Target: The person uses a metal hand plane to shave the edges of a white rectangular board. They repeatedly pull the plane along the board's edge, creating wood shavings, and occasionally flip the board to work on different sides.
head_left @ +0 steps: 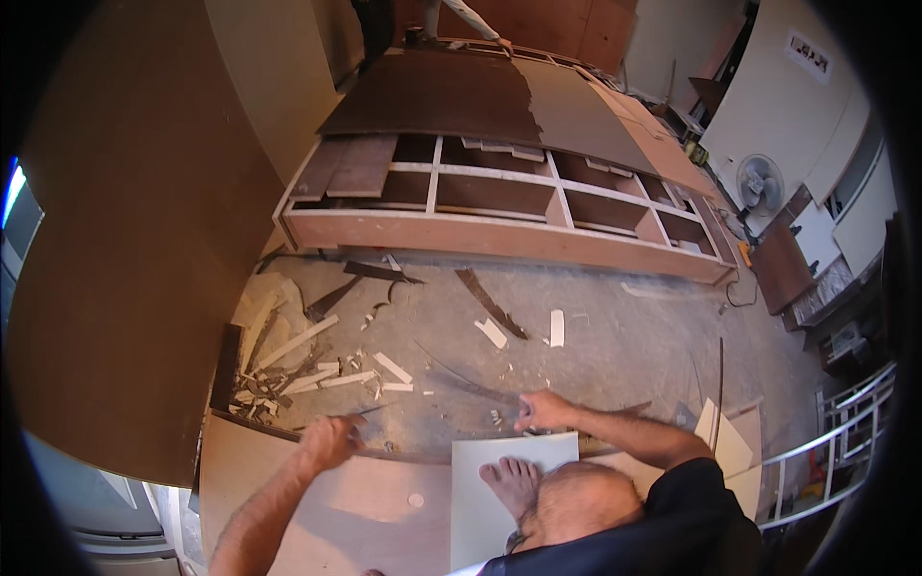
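Note:
My left hand (329, 444) is closed above the far edge of a pale wood-coloured board (355, 538). A thin dark sliver shows beyond its fingertips, but what the fingers grip is too small to make out. Further right, my right hand (547, 410) pinches the end of a thin, dark, curved strip (480, 390), which trails away to the left over the floor. Between my forearms, my bare foot (511, 485) presses on a white sheet (471, 461) lying on the board.
Offcuts and wood scraps (307, 374) litter the grey floor (615, 336). Beyond stands a low wooden frame (490, 235), partly covered by a dark panel (432, 96); another person's hand (504, 45) touches its far end. A tall brown panel (125, 240) rises left; a fan (760, 184) and white ladder (797, 514) are right.

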`<state>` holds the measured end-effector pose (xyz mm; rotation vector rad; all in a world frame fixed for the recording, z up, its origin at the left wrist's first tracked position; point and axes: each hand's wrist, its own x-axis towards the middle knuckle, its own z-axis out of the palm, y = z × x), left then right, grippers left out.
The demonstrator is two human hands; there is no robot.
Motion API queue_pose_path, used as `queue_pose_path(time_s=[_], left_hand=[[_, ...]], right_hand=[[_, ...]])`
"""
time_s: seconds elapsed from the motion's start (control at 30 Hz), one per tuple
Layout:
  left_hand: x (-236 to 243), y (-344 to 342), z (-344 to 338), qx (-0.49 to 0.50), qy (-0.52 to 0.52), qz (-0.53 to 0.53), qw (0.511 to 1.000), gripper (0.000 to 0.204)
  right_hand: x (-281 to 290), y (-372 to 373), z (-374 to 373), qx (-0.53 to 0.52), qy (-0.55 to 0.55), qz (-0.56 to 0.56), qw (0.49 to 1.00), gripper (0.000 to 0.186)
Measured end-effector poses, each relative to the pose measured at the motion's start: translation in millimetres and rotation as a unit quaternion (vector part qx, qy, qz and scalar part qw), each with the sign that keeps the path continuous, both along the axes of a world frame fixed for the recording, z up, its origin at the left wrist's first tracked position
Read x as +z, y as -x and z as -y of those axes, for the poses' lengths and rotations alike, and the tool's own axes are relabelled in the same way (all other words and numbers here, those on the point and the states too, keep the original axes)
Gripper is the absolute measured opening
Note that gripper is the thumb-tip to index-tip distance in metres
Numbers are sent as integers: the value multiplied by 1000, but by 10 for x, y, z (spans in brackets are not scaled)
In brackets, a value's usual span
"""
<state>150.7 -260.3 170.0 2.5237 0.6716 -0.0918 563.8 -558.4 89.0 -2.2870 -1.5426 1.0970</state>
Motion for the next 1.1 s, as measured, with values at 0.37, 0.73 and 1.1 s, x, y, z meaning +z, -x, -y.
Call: queue_pose_path(time_s=[0.37,0.73,1.1], left_hand=[[-1237,-1110,1391,190,338,100,916,37],[-1184,-1190,1211,117,237,70,962,8],[-1301,-1114,780,234,386,90,888,34]], right_hand=[[-408,119,-22,-3,27,-129,991,58],[-432,92,-4,-65,96,-181,977,57],[188,8,0,-71,10,-123,990,45]])
